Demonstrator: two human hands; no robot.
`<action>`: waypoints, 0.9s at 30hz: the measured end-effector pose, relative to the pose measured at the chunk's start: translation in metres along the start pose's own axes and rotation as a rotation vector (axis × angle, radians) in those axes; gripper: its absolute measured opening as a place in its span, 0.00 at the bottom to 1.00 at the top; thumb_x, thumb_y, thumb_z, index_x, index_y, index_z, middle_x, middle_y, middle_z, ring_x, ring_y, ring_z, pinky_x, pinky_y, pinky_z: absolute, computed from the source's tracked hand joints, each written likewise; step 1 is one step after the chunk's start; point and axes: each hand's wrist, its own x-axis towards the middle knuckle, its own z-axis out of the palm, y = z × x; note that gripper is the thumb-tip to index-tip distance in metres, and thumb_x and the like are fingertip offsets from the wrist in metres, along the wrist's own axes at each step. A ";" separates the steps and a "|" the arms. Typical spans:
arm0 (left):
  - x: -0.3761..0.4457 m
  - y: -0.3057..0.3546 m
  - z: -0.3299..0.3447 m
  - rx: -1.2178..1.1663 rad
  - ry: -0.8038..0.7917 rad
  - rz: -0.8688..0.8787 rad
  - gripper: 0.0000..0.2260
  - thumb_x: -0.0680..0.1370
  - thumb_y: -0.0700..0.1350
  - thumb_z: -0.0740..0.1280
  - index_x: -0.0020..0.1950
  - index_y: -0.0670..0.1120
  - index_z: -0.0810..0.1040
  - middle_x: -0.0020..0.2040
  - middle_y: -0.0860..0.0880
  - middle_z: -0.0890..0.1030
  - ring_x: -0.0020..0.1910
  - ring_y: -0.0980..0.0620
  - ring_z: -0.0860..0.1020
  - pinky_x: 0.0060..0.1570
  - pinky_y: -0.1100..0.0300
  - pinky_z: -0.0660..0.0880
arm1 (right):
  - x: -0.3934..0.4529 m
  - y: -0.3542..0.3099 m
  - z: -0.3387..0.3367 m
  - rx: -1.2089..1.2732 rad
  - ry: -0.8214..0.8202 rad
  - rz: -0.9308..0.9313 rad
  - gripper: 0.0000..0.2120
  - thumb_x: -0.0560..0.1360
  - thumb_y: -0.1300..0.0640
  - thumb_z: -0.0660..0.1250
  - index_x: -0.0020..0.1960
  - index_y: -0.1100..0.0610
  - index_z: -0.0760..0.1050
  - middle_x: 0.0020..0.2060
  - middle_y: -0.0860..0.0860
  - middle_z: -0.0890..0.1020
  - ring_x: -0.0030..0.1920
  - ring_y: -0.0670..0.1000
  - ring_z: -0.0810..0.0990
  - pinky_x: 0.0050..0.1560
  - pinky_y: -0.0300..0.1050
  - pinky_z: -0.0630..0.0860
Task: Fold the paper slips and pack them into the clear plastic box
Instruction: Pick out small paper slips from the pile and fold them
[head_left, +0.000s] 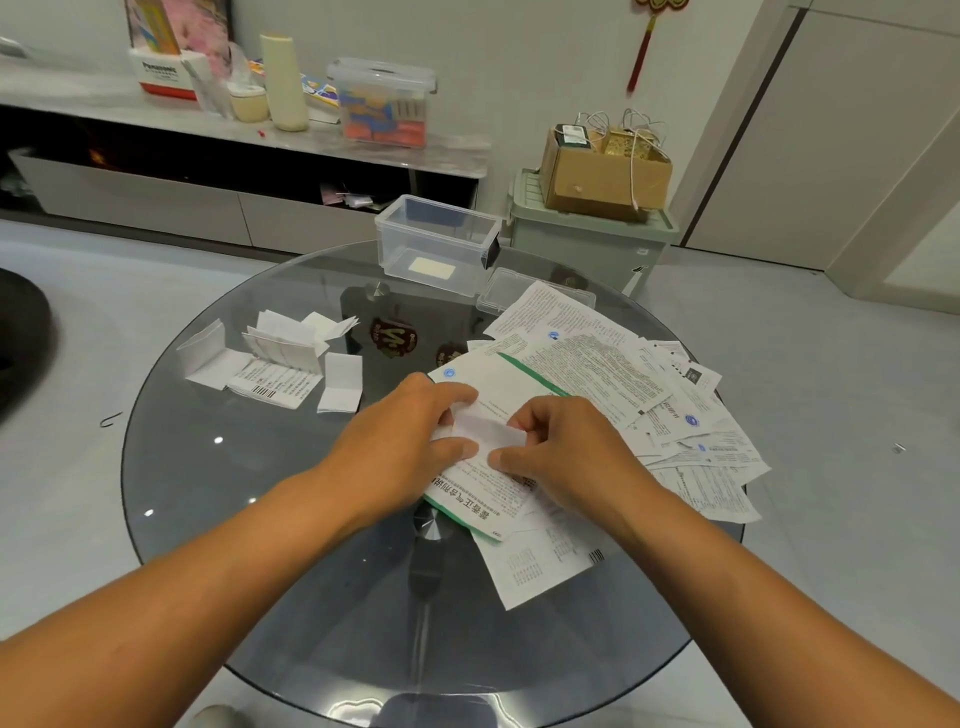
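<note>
On the round smoked-glass table (249, 467), both hands work one small white paper slip (485, 431) near the table's centre. The left hand (410, 441) pinches the slip's left end between curled fingers and thumb, and the right hand (561, 447) pinches its right end in the same way, so the slip is held between them just above a larger printed leaflet with a green border (493, 384). That leaflet lies on top of a loose spread of unfolded printed paper sheets (623, 374), which covers the right side of the table out to its right edge. One long sheet (540, 566) from the spread reaches towards the near edge.

Towards the left edge sits a group of already folded white paper slips (280, 358), some standing half open. The clear rectangular plastic box (436, 244) stands open at the far edge of the table, with one pale folded piece (432, 268) lying flat on its bottom. The box's clear lid (519, 291) rests on the table just beside it on the right, partly under the sheets.
</note>
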 end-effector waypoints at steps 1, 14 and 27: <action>-0.001 0.000 0.000 -0.011 0.009 0.007 0.21 0.78 0.53 0.71 0.71 0.60 0.73 0.56 0.57 0.70 0.46 0.57 0.75 0.44 0.60 0.74 | -0.002 0.000 0.001 0.020 0.013 -0.031 0.10 0.70 0.48 0.78 0.44 0.50 0.80 0.38 0.46 0.83 0.41 0.48 0.82 0.49 0.55 0.81; -0.014 0.032 -0.015 -1.240 -0.138 -0.324 0.15 0.84 0.42 0.57 0.57 0.36 0.80 0.45 0.38 0.84 0.41 0.47 0.83 0.47 0.52 0.84 | -0.009 0.002 0.009 -0.098 0.441 -0.726 0.11 0.80 0.47 0.68 0.57 0.50 0.84 0.54 0.45 0.80 0.52 0.45 0.79 0.53 0.54 0.73; -0.026 0.011 -0.024 -0.701 -0.170 -0.178 0.09 0.82 0.43 0.67 0.51 0.39 0.83 0.39 0.44 0.85 0.34 0.52 0.81 0.40 0.60 0.81 | -0.023 -0.019 0.001 0.622 0.030 -0.294 0.16 0.75 0.63 0.76 0.59 0.49 0.79 0.42 0.51 0.88 0.41 0.51 0.85 0.48 0.47 0.81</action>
